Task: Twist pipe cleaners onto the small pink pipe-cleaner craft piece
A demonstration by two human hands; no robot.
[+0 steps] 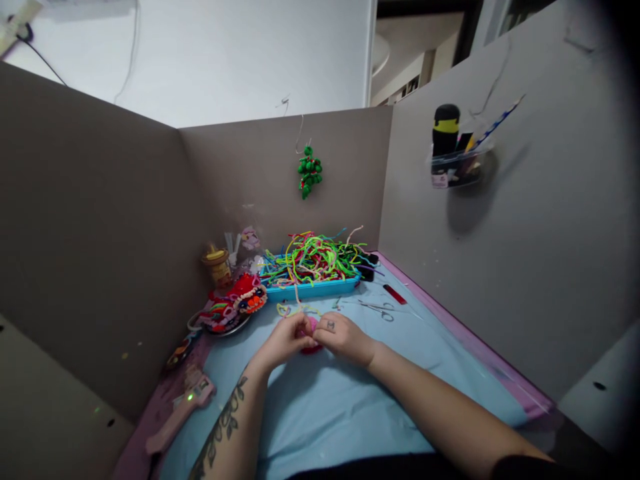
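Note:
My left hand [283,341] and my right hand [341,337] meet over the light blue mat [320,407], fingers pinched together on a small pink and red fuzzy piece [311,331] made of pipe cleaner. A thin pale pipe cleaner strand [297,298] rises from the piece toward the tray. My right hand wears a ring. A tattoo runs along my left forearm.
A blue tray [313,288] heaped with coloured pipe cleaners stands behind the hands. Scissors [379,309] and a red stick [395,294] lie to the right. A plate of finished red figures [231,308], a small jar [217,264] and a pink glue gun [183,410] are at left. Grey partition walls enclose the desk.

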